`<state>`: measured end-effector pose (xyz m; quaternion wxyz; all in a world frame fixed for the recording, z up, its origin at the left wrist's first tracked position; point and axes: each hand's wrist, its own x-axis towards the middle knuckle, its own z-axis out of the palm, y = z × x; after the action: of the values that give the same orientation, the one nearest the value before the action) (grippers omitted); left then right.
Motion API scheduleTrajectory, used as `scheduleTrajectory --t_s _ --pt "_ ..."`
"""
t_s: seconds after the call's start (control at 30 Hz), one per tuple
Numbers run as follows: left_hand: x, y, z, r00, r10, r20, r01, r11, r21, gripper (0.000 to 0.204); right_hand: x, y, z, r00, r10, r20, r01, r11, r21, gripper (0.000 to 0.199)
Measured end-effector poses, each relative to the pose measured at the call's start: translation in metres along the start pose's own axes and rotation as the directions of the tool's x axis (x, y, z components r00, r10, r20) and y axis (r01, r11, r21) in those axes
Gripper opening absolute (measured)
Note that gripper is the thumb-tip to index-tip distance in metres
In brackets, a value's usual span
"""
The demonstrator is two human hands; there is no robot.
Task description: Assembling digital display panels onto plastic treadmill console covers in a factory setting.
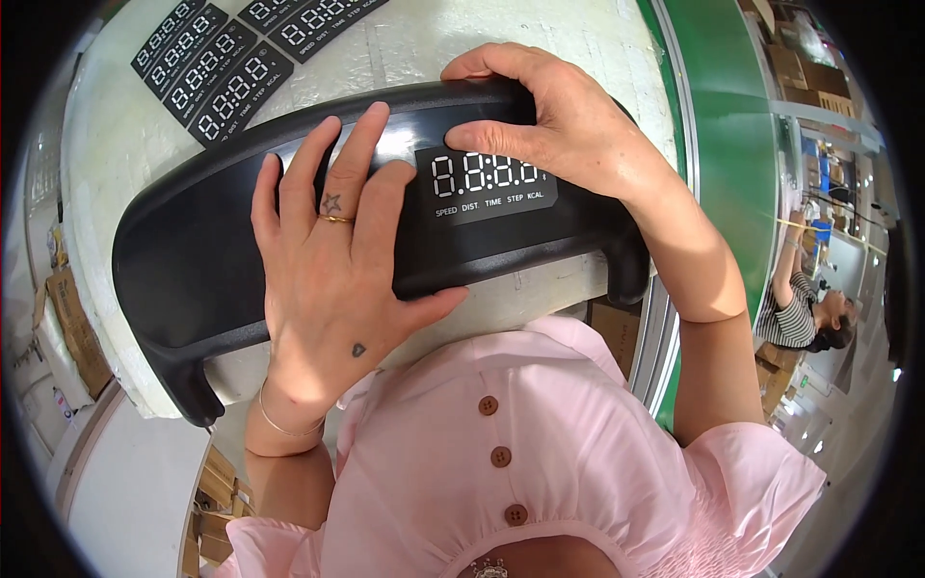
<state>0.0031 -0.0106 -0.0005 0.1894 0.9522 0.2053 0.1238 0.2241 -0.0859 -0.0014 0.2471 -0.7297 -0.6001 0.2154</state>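
A long black plastic console (193, 255) with curved ends lies across the white-covered work surface. On its face, right of the middle, sits a dark display label (491, 204) with white segment digits and a row of small words. My left hand (332, 260) rests flat on the console, fingers spread and thumb out past its near edge; the index fingertip meets the label's left edge. With its fingers over the console's far edge and thumb at the label's top, my right hand (588, 135) grips the console and covers the label's upper right.
Several similar loose display labels (231, 82) lie at the far left of the white work surface (405, 48). A green surface (718, 125) runs along the right. Beyond it a person in a striped top (790, 313) is at work. Cardboard boxes (77, 328) stand at the left.
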Motion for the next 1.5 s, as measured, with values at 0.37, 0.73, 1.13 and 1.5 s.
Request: scheduleTrajectory --t_s 0.37,0.73,1.13,1.5 --pt "0.005 0.002 -0.001 1.0 -0.025 -0.013 0.025 1.0 -0.011 0.099 0.009 -0.005 0.02 0.961 -0.264 -0.082 0.247 0.953 -0.176 0.059" --pt "-0.012 -0.016 0.002 0.96 0.263 -0.093 -0.253 0.961 0.111 0.076 0.0 -0.007 0.029 0.911 -0.389 0.139 0.41 0.893 -0.185 0.134" --pt "-0.008 0.014 -0.007 0.782 0.6 -0.168 -0.584 0.8 0.136 0.039 0.095 0.017 0.025 0.834 -0.071 0.547 0.013 0.994 0.11 0.087" --pt "0.002 0.0 -0.022 0.697 0.692 -0.185 -0.695 0.716 0.063 0.035 -0.092 -0.081 -0.205 0.975 0.132 0.181 -0.13 0.991 -0.026 0.056"
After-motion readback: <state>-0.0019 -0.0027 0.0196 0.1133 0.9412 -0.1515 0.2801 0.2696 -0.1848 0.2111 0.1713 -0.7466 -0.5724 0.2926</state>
